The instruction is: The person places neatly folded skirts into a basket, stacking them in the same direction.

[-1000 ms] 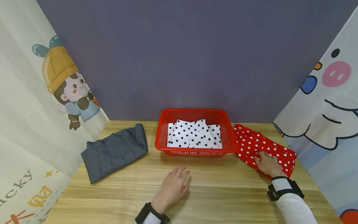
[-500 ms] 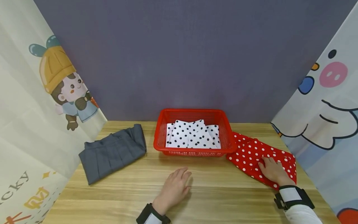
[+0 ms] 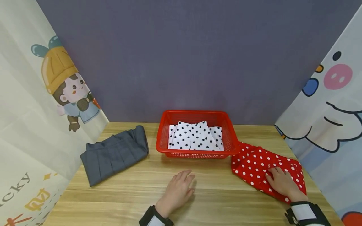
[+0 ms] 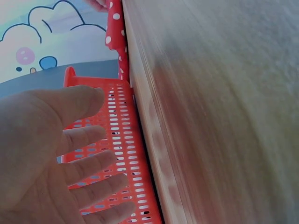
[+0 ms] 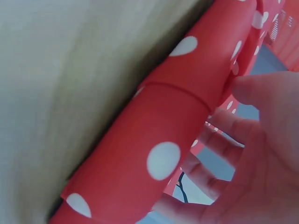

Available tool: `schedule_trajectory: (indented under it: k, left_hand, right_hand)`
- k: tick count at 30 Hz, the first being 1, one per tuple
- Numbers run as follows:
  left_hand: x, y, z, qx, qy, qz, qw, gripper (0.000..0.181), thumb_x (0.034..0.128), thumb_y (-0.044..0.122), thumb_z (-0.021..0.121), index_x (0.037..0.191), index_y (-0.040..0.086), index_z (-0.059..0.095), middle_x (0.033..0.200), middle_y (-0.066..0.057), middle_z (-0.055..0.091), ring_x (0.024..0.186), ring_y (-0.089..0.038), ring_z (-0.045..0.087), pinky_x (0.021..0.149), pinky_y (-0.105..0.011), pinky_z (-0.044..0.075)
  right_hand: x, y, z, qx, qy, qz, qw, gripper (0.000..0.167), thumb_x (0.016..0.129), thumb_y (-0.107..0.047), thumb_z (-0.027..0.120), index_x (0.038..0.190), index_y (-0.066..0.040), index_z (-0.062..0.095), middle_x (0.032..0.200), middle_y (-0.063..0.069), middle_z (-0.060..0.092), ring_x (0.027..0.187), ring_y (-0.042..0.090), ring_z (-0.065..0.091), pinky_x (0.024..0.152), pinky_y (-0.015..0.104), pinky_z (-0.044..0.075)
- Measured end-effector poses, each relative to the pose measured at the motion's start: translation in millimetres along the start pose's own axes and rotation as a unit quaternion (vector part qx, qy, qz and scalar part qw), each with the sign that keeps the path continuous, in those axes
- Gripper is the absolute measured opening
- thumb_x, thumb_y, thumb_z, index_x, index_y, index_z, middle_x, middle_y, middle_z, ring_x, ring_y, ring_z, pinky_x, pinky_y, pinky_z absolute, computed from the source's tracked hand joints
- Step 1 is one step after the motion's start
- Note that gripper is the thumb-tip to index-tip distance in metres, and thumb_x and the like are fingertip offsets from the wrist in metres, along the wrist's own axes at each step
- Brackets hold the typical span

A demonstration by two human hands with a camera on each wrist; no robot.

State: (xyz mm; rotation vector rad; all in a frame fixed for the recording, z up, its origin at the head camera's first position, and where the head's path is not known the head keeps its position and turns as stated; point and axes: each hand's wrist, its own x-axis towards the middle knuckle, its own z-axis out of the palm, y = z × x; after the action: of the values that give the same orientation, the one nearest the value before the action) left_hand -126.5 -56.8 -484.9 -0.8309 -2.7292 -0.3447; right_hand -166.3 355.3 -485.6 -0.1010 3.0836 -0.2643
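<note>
A folded red cloth point(image 3: 253, 166) with white dots lies on the wooden table, right of the red plastic basket point(image 3: 198, 153). My right hand point(image 3: 285, 185) rests on the cloth's near right part, fingertips and thumb pressing on it. From the right wrist, the fingers point(image 5: 224, 140) look fairly straight, with the thumb touching a ridge of the cloth point(image 5: 135, 135). Holding nothing, my left hand point(image 3: 177, 190) is spread in front of the basket. The left wrist view shows its fingers apart before the basket's slotted side point(image 4: 124, 126). Inside the basket sits folded white cloth point(image 3: 195, 136) with black dots.
A folded dark grey cloth point(image 3: 116, 155) lies on the left of the table point(image 3: 113, 201). A grey-blue wall point(image 3: 181, 62) stands behind the basket. Printed curtains hang on the left point(image 3: 25, 125) and right point(image 3: 339, 125).
My right hand has drawn the red dotted cloth toward me and slightly to the right, pulling it back along the basket's side. My left hand has barely moved; basket and grey cloth stay put.
</note>
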Motion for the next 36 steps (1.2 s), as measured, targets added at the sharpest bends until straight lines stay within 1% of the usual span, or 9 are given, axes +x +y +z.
schedule_trajectory:
  k: [10, 17, 21, 27, 31, 36]
  left_hand:
    - [1.8, 4.7, 0.5, -0.001, 0.0, 0.008, 1.0, 0.05, 0.0779, 0.031, 0.07, 0.121, 0.011, 0.055, 0.128, -0.011, 0.052, 0.117, -0.026, 0.051, 0.095, -0.041, 0.042]
    - [5.3, 11.3, 2.7, 0.001, -0.005, 0.023, 0.9997, 0.05, 0.077, 0.029, 0.07, 0.121, 0.012, 0.055, 0.128, -0.009, 0.052, 0.116, -0.025, 0.05, 0.094, -0.041, 0.043]
    - [7.8, 18.0, 6.4, 0.006, -0.009, 0.034, 0.9994, 0.049, 0.0762, 0.029, 0.07, 0.12, 0.014, 0.056, 0.128, -0.008, 0.052, 0.116, -0.024, 0.05, 0.094, -0.039, 0.042]
    - [13.3, 31.0, 10.7, 0.017, -0.023, 0.065, 0.9975, 0.05, 0.078, 0.034, 0.068, 0.122, 0.016, 0.054, 0.129, -0.006, 0.05, 0.117, -0.022, 0.048, 0.095, -0.038, 0.042]
    - [17.2, 39.3, 10.8, 0.031, -0.037, 0.085, 0.9952, 0.052, 0.08, 0.038, 0.067, 0.125, 0.017, 0.053, 0.134, -0.004, 0.048, 0.12, -0.022, 0.047, 0.096, -0.038, 0.042]
    - [21.5, 49.5, 8.3, 0.032, -0.052, 0.095, 0.9936, 0.053, 0.0816, 0.04, 0.065, 0.128, 0.019, 0.051, 0.138, -0.002, 0.045, 0.122, -0.022, 0.046, 0.098, -0.039, 0.041]
  right_hand:
    - [-25.5, 2, 3, 0.005, 0.001, -0.001, 1.0, 0.04, 0.078, -0.019, 0.067, 0.103, 0.009, 0.054, 0.1, 0.027, 0.053, 0.093, 0.043, 0.049, 0.085, 0.063, 0.034]
    - [-41.2, -1, 1, 0.018, -0.02, -0.006, 0.9996, 0.036, 0.076, -0.019, 0.07, 0.099, 0.005, 0.055, 0.094, 0.016, 0.057, 0.089, 0.036, 0.053, 0.084, 0.061, 0.036]
    - [-46.8, -4, 1, 0.014, -0.025, -0.009, 0.9995, 0.033, 0.076, -0.019, 0.07, 0.097, 0.001, 0.056, 0.093, 0.012, 0.057, 0.086, 0.031, 0.054, 0.082, 0.058, 0.038]
    - [-52.0, -10, 3, 0.008, -0.014, -0.018, 0.9997, 0.031, 0.075, -0.018, 0.071, 0.096, -0.001, 0.056, 0.093, 0.01, 0.057, 0.086, 0.027, 0.054, 0.082, 0.057, 0.039]
    - [-55.0, -18, 4, 0.007, -0.014, -0.027, 0.9995, 0.031, 0.074, -0.018, 0.072, 0.096, -0.002, 0.057, 0.094, 0.008, 0.057, 0.087, 0.025, 0.054, 0.082, 0.055, 0.04]
    - [-57.6, -31, 5, 0.011, -0.027, -0.025, 0.9993, 0.033, 0.074, -0.019, 0.073, 0.098, -0.004, 0.057, 0.097, 0.008, 0.058, 0.087, 0.025, 0.053, 0.079, 0.054, 0.044]
